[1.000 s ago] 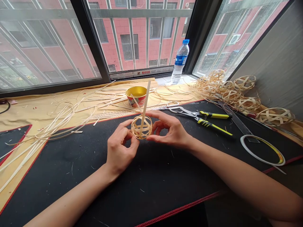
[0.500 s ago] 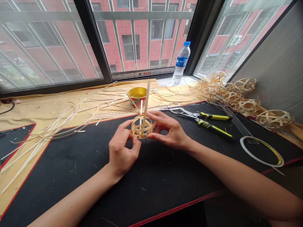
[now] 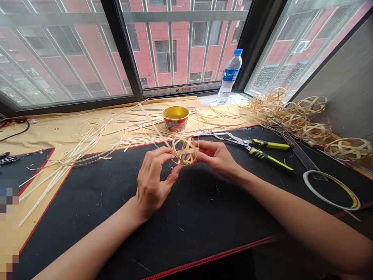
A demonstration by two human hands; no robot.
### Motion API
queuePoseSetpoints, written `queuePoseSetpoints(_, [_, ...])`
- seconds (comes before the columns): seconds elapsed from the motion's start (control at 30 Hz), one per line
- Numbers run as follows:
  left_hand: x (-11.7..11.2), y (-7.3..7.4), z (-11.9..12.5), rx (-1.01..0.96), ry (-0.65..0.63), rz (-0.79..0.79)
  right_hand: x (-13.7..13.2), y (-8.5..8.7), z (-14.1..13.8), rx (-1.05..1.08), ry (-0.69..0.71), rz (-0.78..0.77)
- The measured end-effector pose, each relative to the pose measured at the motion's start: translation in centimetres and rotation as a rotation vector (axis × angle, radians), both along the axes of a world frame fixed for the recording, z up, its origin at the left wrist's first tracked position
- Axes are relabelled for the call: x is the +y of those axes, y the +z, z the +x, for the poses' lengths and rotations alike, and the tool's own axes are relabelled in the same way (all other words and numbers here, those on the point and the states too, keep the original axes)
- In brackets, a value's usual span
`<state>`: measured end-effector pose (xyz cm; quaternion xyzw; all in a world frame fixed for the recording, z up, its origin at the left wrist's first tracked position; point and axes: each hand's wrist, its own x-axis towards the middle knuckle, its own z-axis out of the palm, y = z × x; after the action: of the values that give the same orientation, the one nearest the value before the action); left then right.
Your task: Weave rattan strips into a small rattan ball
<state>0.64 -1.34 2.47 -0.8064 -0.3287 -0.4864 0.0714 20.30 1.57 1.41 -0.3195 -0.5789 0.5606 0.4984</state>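
A small woven bamboo-strip ball (image 3: 184, 150) is held between both hands above the black mat (image 3: 186, 217). My left hand (image 3: 153, 179) pinches its left side with thumb and fingers curled. My right hand (image 3: 217, 155) grips its right side, fingers wrapped around it. A long loose strip (image 3: 154, 124) runs from the ball up and to the left over the pile of strips.
Yellow-handled shears (image 3: 256, 144) lie right of the hands. A tape ring (image 3: 332, 190) sits on the mat's right. Finished woven balls (image 3: 294, 116) line the right wall. A yellow bowl (image 3: 175, 118), water bottle (image 3: 230, 76) and loose bamboo strips (image 3: 87, 144) lie behind.
The ball has been turned in my hands: the loose strip that stood upright now leans away to the upper left. Both hands shifted slightly right.
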Motion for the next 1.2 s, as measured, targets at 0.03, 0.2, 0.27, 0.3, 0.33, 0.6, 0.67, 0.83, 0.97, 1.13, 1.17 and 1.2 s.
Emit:
queuePoseSetpoints(0.03, [0.0, -0.1, 0.0, 0.003, -0.002, 0.002, 0.0, 0.0, 0.0, 0.0, -0.019, -0.01])
queuePoseSetpoints(0.2, [-0.1, -0.1, -0.2, 0.019, -0.017, 0.03, -0.2, -0.1, -0.2, 0.016, -0.093, -0.027])
queuePoseSetpoints(0.27, [0.0, 0.0, -0.2, 0.018, -0.033, 0.042, -0.2, -0.2, -0.3, 0.028, -0.104, -0.033])
queuePoseSetpoints(0.3, [0.0, 0.1, -0.2, 0.006, -0.033, 0.04, -0.2, -0.3, -0.3, 0.029, -0.107, -0.038])
queuePoseSetpoints(0.33, [0.0, 0.2, -0.2, -0.013, -0.028, 0.034, -0.1, -0.4, -0.4, 0.027, -0.108, -0.043])
queuePoseSetpoints(0.6, [0.8, 2.2, -0.9, 0.263, -0.061, 0.064, 0.6, -0.5, -0.1, -0.062, -0.122, -0.088])
queuePoseSetpoints(0.67, [1.2, 3.0, -0.8, 0.45, -0.135, 0.024, 0.8, -0.6, 0.1, -0.066, -0.105, -0.087])
queuePoseSetpoints(0.83, [2.8, 4.3, 0.3, 0.748, -0.174, -0.254, 1.3, -1.1, 0.5, -0.117, 0.053, -0.138])
queuePoseSetpoints(0.97, [4.0, 4.0, 0.7, 0.722, -0.237, -0.512, 1.5, -1.4, 0.7, -0.143, 0.072, -0.189])
queuePoseSetpoints(1.13, [4.5, 3.1, 1.0, 0.641, -0.259, -0.634, 1.8, -1.5, 0.7, -0.144, 0.076, -0.192])
queuePoseSetpoints(1.17, [4.5, 2.9, 1.1, 0.64, -0.248, -0.65, 1.8, -1.6, 0.7, -0.144, 0.076, -0.191])
queuePoseSetpoints(1.2, [4.5, 2.7, 1.3, 0.641, -0.227, -0.663, 1.8, -1.6, 0.7, -0.146, 0.073, -0.192])
